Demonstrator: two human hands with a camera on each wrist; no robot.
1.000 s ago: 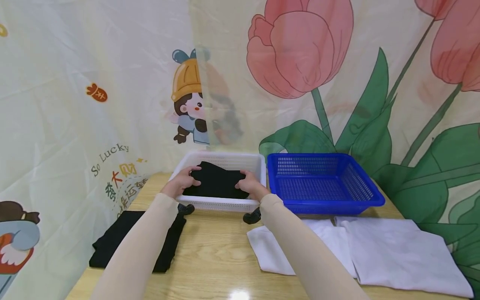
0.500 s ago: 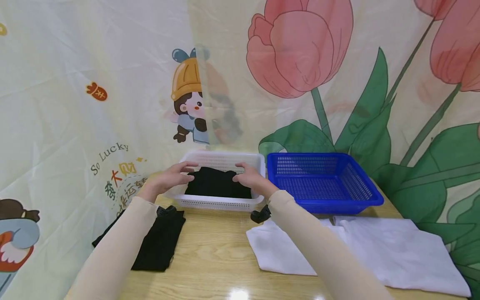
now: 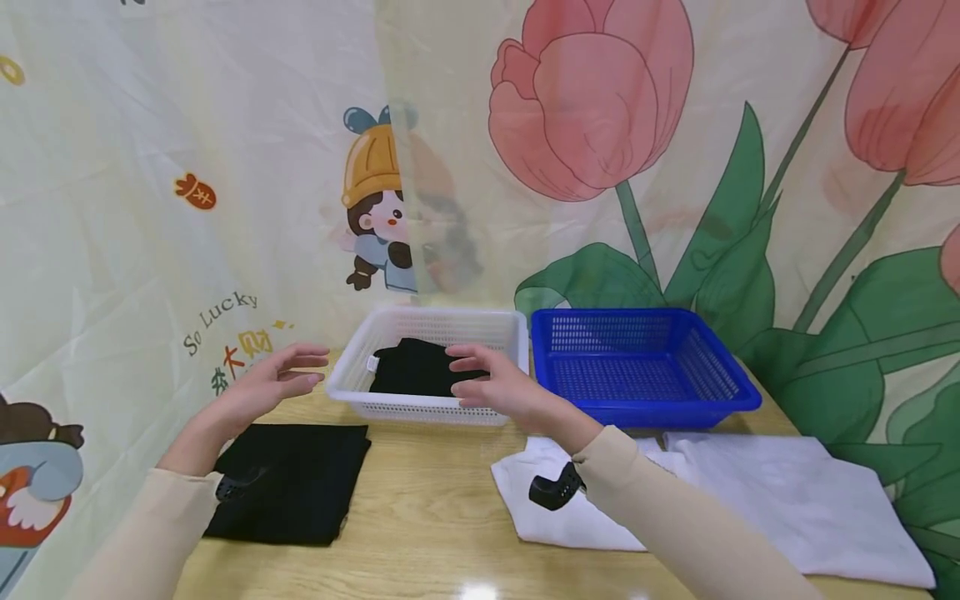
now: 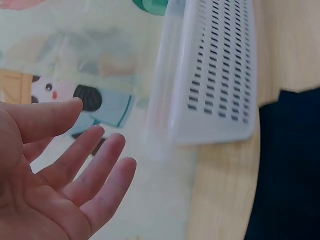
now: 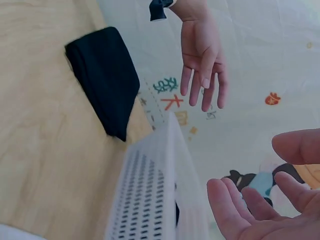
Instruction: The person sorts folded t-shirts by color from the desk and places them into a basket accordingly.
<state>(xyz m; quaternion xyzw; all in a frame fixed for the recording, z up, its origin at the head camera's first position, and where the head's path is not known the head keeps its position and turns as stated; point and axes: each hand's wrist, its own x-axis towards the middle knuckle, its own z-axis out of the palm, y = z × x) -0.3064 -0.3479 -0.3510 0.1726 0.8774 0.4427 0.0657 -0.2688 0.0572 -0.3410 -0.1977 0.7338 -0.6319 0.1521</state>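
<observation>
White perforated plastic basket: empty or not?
Not empty: the head view shows black fabric inside the white basket, a white tag at the fabric's left edge.

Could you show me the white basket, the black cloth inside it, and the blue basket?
White plastic basket [image 3: 420,409]: head view, perforated front wall.
Black cloth [image 3: 416,371]: head view, middle of its visible top.
Blue plastic basket [image 3: 622,377]: head view, bare perforated floor.

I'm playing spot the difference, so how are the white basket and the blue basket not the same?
Colour: the white basket is pale, while the blue basket is deep blue.
Inside: the white basket has black cloth in it; the blue basket shows its holey floor.
Place: in the head view, the white basket is left of the blue basket.
Both have holes in their walls and sit on the wooden table.
</observation>
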